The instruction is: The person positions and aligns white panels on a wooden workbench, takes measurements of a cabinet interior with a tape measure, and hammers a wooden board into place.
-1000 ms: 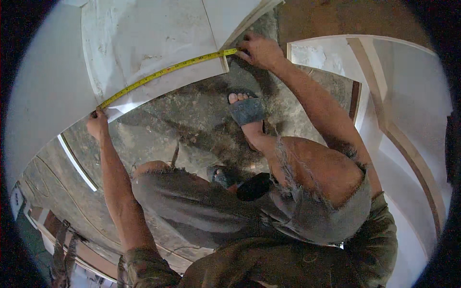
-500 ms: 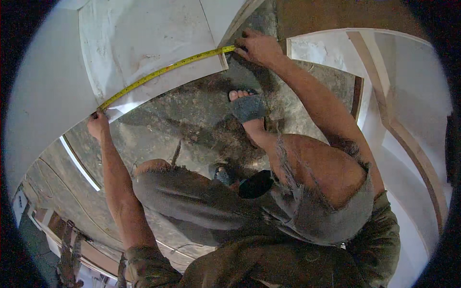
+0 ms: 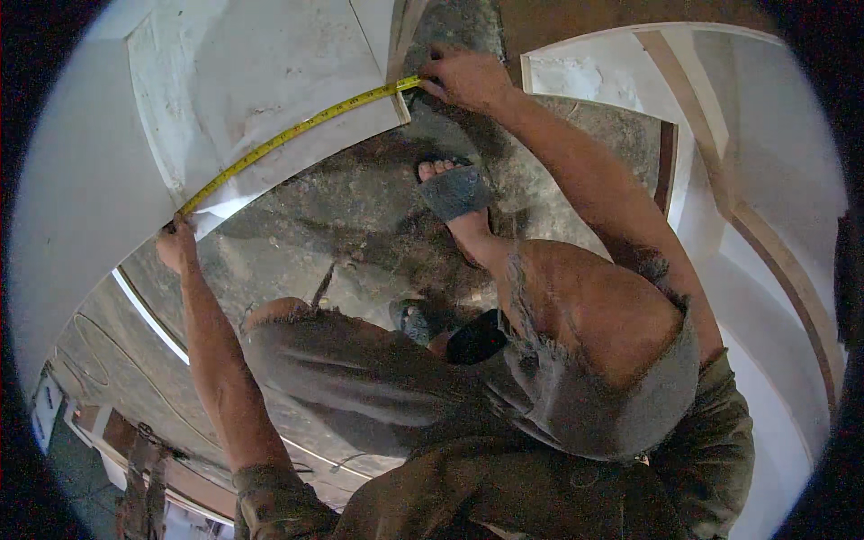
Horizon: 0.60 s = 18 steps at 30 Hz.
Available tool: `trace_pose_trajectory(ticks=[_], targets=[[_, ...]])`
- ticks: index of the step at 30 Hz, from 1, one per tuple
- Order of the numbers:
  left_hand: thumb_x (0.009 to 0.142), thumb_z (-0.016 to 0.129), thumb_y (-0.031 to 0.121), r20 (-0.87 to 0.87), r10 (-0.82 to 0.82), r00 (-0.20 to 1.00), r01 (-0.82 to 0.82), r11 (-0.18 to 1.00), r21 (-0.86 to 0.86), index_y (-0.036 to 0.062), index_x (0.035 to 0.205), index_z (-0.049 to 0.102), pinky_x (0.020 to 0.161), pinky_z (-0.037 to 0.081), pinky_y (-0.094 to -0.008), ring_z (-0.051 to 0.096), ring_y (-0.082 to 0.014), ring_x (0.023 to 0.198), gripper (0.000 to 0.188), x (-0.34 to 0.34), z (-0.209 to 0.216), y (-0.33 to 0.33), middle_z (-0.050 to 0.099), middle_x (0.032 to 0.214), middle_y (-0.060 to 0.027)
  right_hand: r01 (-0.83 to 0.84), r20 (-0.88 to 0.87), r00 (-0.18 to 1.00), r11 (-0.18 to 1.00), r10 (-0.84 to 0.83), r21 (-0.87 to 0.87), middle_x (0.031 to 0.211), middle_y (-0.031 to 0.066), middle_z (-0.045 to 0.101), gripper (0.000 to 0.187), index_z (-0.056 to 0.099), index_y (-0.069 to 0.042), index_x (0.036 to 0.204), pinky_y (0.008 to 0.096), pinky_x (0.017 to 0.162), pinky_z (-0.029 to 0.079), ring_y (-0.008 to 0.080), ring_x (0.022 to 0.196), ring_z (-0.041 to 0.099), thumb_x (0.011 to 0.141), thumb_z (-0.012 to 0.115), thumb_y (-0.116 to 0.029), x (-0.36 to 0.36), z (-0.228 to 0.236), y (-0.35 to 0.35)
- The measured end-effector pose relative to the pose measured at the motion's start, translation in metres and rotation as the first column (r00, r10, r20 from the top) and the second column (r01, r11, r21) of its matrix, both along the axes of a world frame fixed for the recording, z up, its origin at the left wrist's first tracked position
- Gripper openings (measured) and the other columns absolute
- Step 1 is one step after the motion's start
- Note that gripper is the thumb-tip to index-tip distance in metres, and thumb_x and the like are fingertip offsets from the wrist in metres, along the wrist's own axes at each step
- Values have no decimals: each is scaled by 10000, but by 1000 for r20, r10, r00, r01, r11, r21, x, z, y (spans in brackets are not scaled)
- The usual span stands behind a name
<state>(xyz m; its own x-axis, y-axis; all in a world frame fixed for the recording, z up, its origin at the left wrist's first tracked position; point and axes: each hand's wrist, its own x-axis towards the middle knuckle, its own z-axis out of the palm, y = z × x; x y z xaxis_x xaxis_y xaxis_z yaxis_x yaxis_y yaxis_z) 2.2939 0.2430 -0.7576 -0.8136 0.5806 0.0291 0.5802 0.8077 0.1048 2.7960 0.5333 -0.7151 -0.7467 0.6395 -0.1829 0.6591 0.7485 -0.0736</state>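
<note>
A yellow tape measure (image 3: 292, 132) is stretched across the inside of a white panelled cabinet (image 3: 261, 67), close to its near edge. My left hand (image 3: 177, 247) pinches the tape's left end where it meets the cabinet's left side panel (image 3: 85, 153). At the far right end, just past the cabinet's wooden edge strip (image 3: 402, 108), my right hand (image 3: 468, 81) has its fingers closed round the tape. The tape's case, if it is in that hand, is hidden from view.
My sandalled foot (image 3: 454, 193) rests on the stained concrete floor (image 3: 360, 211). To the right stands another white panel frame with wooden strips (image 3: 720, 180). A brown board (image 3: 621, 18) lies at the top right. A thin cable (image 3: 148, 382) and a white strip (image 3: 148, 315) lie at the left.
The whole view has shifted slightly, so the cabinet and both hands appear a little further left. Both hands keep their hold on the stretched tape.
</note>
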Motion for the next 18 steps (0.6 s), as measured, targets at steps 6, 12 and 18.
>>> trace_pose_trajectory(ticks=[6, 12, 18], targets=[[844, 626, 462, -15, 16, 1000, -16, 999, -50, 38, 906, 739, 764, 531, -463, 695, -360, 836, 442, -2, -1, 2, 719, 877, -166, 19, -11, 1000, 1000, -19, -24, 1125, 103, 585, 267, 683, -189, 1067, 438, 760, 567, 299, 986, 649, 908, 580, -377, 1, -2, -2], [842, 626, 467, 3, 11, 1000, -11, 1000, -16, 44, 892, 742, 764, 530, -460, 696, -347, 840, 441, -1, -6, 4, 717, 867, -171, 10, 18, 1000, 1000, -9, -16, 1098, 90, 584, 271, 679, -187, 1069, 434, 754, 567, 296, 976, 649, 907, 586, -385, 1, 0, 1], [843, 627, 445, 106, 36, 994, -33, 999, -29, 49, 908, 741, 759, 526, -461, 694, -344, 846, 417, -1, 8, -2, 714, 865, -173, 0, 17, 1000, 998, 1, -65, 1085, 105, 584, 288, 672, -175, 1072, 438, 767, 558, 306, 968, 642, 914, 580, -398, -5, 6, -5]])
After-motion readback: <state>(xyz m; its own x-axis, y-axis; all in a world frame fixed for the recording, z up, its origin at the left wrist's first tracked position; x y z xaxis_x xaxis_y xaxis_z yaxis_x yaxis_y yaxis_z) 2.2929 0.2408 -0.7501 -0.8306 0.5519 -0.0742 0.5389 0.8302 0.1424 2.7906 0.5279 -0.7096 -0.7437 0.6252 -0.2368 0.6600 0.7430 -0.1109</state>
